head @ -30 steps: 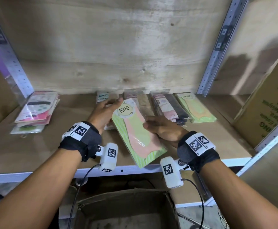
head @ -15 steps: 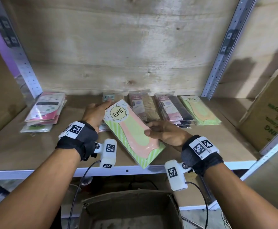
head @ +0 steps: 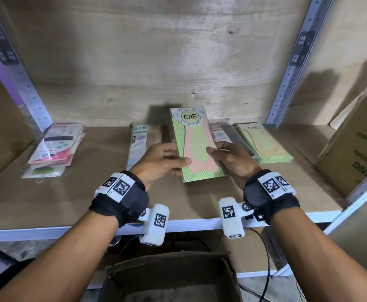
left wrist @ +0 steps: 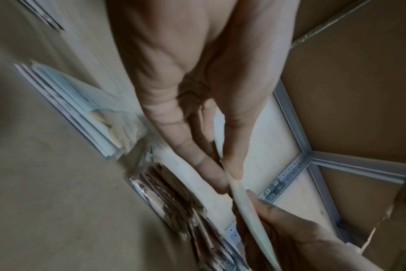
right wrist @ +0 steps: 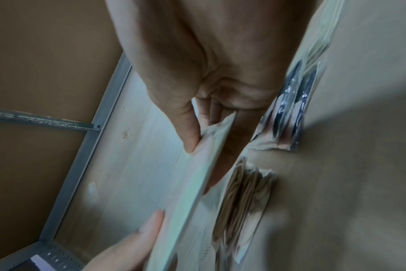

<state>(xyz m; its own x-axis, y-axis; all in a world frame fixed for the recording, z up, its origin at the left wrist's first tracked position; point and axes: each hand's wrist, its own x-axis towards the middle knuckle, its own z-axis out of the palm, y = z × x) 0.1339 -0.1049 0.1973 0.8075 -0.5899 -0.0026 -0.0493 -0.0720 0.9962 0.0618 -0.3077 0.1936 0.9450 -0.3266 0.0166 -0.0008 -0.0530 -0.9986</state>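
Note:
A flat green-striped sock pack point(head: 194, 142) with a round ENE label and pink and green socks is held upright-tilted above the brown shelf point(head: 73, 199). My left hand point(head: 167, 159) pinches its left edge, thumb on the front. My right hand point(head: 226, 156) pinches its right edge. In the left wrist view the pack point(left wrist: 246, 210) shows edge-on between thumb and fingers point(left wrist: 204, 165). The right wrist view shows the pack point(right wrist: 197, 183) edge-on under my thumb.
Several other packs lie in a row at the shelf's back: a blue ENE pack point(head: 138, 147), a dark pack point(head: 232, 136), a green pack point(head: 263, 142). A pink stack point(head: 56, 147) lies at left. A printed carton point(head: 357, 149) stands at right; an open cardboard box point(head: 169, 277) sits below.
Both hands lifted the green-striped pack off the shelf and turned it from slanted to nearly straight, label end away from me. The head view tilted upward slightly.

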